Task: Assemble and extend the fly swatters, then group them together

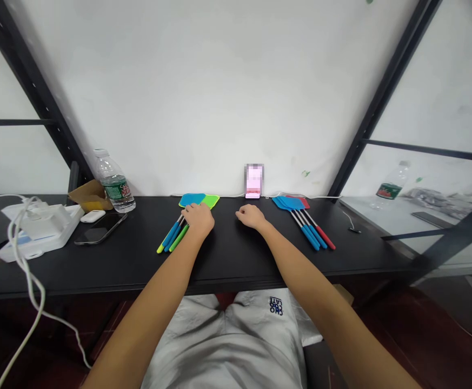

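My left hand [198,219] lies over a fanned group of fly swatters on the left, its fingers curled down around the metal shafts near the heads. A blue swatter head [192,200] and a lime-green head [211,201] show beyond it. Blue handles and a green handle [179,238] stick out toward me. The fingertips are partly hidden. My right hand [251,216] rests closed on the black table [236,254], with nothing visible in it. To its right lies another fan of swatters, with blue heads [288,202] and a red handle [326,237].
A lit phone [254,181] leans against the white wall. At left are a water bottle [114,183], an open cardboard box [92,195], a white earbud case [93,216], a dark phone [101,228] and a white power strip [43,232] with cables. A short cable [351,222] lies at right.
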Demonstrator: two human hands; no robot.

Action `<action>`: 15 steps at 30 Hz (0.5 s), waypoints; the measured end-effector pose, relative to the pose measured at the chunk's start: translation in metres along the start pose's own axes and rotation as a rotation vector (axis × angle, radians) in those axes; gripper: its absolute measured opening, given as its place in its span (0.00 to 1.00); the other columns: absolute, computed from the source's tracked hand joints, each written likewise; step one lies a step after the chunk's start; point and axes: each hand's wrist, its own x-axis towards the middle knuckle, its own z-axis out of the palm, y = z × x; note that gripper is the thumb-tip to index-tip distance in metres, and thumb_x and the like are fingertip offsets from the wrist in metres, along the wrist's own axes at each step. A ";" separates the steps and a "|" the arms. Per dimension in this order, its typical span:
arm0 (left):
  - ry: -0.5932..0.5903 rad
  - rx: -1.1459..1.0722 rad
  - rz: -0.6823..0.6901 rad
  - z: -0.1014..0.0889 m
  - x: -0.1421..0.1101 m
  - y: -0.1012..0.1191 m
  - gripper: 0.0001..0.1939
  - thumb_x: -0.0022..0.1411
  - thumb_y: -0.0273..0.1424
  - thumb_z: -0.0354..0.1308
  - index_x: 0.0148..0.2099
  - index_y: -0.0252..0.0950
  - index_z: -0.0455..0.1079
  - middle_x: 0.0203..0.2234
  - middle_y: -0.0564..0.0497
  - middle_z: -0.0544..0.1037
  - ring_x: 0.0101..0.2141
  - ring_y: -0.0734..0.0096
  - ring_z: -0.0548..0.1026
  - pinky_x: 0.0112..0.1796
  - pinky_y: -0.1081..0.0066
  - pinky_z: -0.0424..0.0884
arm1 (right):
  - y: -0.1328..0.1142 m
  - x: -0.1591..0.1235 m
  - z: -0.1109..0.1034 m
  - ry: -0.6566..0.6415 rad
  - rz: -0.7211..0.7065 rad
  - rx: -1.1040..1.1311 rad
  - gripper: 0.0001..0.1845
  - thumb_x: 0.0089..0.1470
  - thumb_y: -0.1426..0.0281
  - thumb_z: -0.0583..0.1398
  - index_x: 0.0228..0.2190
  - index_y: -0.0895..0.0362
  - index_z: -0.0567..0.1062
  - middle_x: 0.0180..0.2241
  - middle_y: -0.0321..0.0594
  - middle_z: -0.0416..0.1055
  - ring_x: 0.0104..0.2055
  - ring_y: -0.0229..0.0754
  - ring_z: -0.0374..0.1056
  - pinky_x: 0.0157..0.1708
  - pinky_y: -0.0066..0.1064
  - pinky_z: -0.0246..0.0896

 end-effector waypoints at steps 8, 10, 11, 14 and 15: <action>-0.081 -0.008 0.008 0.006 0.013 -0.006 0.21 0.60 0.27 0.49 0.54 0.30 0.66 0.52 0.30 0.69 0.53 0.45 0.66 0.48 0.54 0.61 | 0.001 0.000 0.000 0.004 -0.010 0.006 0.13 0.55 0.63 0.54 0.25 0.54 0.74 0.31 0.38 0.75 0.34 0.41 0.69 0.28 0.27 0.52; -0.079 -0.019 0.016 0.006 0.014 -0.008 0.20 0.60 0.27 0.48 0.54 0.30 0.67 0.52 0.31 0.69 0.52 0.46 0.67 0.47 0.55 0.63 | 0.002 0.000 -0.001 0.001 -0.010 0.008 0.13 0.55 0.64 0.54 0.25 0.54 0.74 0.31 0.38 0.75 0.34 0.41 0.69 0.28 0.27 0.52; -0.076 -0.023 0.019 0.005 0.014 -0.008 0.20 0.60 0.27 0.48 0.54 0.30 0.67 0.51 0.31 0.70 0.52 0.47 0.67 0.47 0.56 0.63 | 0.002 0.000 -0.001 0.000 -0.011 0.009 0.13 0.55 0.64 0.54 0.25 0.54 0.74 0.31 0.38 0.75 0.34 0.41 0.69 0.28 0.27 0.52; -0.067 -0.036 0.027 0.004 0.014 -0.010 0.19 0.60 0.27 0.49 0.52 0.30 0.68 0.51 0.31 0.70 0.52 0.47 0.67 0.47 0.57 0.65 | 0.001 0.000 -0.002 -0.005 -0.013 0.010 0.14 0.56 0.64 0.54 0.26 0.54 0.75 0.32 0.39 0.75 0.35 0.41 0.69 0.29 0.26 0.53; -0.064 -0.041 0.030 0.004 0.014 -0.010 0.18 0.60 0.27 0.49 0.52 0.30 0.68 0.51 0.31 0.70 0.52 0.47 0.67 0.47 0.57 0.65 | 0.001 -0.001 -0.002 -0.007 -0.012 0.011 0.14 0.56 0.64 0.54 0.26 0.54 0.76 0.32 0.39 0.75 0.35 0.41 0.69 0.29 0.26 0.53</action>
